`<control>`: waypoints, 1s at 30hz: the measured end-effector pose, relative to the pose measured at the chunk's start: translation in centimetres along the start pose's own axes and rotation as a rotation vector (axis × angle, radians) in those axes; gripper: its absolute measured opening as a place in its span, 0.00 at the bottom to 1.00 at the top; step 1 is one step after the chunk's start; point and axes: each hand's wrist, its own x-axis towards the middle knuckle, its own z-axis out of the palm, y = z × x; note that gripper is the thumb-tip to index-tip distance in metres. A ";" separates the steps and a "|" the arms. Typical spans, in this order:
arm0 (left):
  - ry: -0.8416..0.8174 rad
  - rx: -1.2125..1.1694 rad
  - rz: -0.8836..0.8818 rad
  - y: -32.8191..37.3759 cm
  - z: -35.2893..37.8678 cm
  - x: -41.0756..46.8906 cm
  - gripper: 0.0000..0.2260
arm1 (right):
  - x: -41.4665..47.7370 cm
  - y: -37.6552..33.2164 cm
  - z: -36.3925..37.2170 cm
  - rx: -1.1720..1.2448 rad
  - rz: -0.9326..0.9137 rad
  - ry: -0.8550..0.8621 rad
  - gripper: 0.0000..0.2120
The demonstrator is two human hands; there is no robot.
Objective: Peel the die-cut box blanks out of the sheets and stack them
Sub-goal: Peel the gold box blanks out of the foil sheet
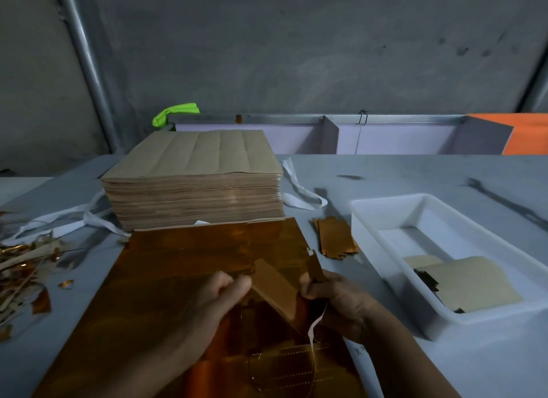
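- A gold foil sheet (184, 282) lies flat on the grey tabletop (415, 172), right in front of me.
- My left hand (225, 291) and right hand (335, 297) meet over the sheet's right half.
- Between them is 1 box blank (275, 285), lifted partly out of the sheet and tilted so its plain brown underside faces up.
- My left fingers are curled and pinch the blank's left edge.
- My right fingers are clamped on the blank's right flap, which stands upright.
- A thin white strip (314, 323) curls down below my right hand.
- A tall stack of sheets (192, 187), brown side up, sits just behind the foil sheet.
- A few peeled blanks (335, 240), gold side up, lie together to the right of the sheet, near the tray.
- A white tray (385, 211) at the far right holds brown card pieces (471, 282).
- A scrap pile (20, 267) of brown and gold trimmings lies at the left edge of the tabletop.
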 end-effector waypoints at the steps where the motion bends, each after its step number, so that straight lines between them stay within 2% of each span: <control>1: 0.004 -0.058 -0.033 0.3 0.2 0.4 0.19 | 0.0 0.0 0.1 -0.022 0.000 0.009 0.09; 4: -0.011 -0.175 -0.174 0.7 1.1 2.0 0.27 | 0.2 0.1 0.7 -0.077 -0.012 0.047 0.08; 8: 0.036 -0.140 -0.274 -1.0 2.4 3.8 0.22 | 0.8 0.7 1.5 -0.109 -0.037 0.088 0.02; 12: 0.107 -0.207 -0.321 -1.9 2.4 3.8 0.25 | 1.0 1.8 2.3 -0.130 -0.059 0.251 0.10; 15: 0.145 -0.313 -0.304 -2.3 2.1 3.8 0.27 | 1.1 2.6 2.7 -0.094 -0.152 0.308 0.14; 17: 0.159 -0.415 -0.291 -2.9 1.9 4.0 0.25 | 0.9 3.0 2.7 -0.080 -0.192 0.327 0.17; 20: 0.175 -0.562 -0.269 -3.8 1.7 4.5 0.12 | 0.7 3.2 2.5 -0.133 -0.200 0.355 0.22; 22: 0.200 -0.648 -0.269 -4.2 1.6 4.9 0.07 | 0.7 3.3 2.4 -0.165 -0.202 0.379 0.23; 30: 0.298 -1.030 -0.326 -4.4 0.7 5.5 0.15 | 1.1 3.3 2.4 -0.165 -0.189 0.432 0.23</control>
